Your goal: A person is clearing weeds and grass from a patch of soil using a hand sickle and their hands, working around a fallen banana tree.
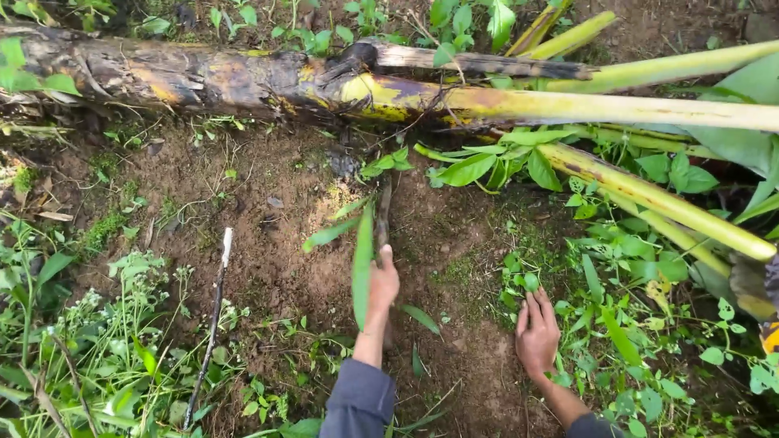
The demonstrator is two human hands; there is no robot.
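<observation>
L hand (383,284) clenched on thin dark stick (382,212) w/ long green leaves; R hand (536,334) released, flat on soil (276,243).

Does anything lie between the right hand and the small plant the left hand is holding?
Nothing visible does. Only bare soil and one small fallen leaf lie between the right hand and the plant gripped by the left hand.

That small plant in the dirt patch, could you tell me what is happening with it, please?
A person crouches over bare soil beside a fallen banana stem. The left hand grips a small seedling by its stalk, its long green leaves upright in the earth. The right hand rests flat on the ground nearby, beside low weeds. A thin stick lies to the left.
</observation>
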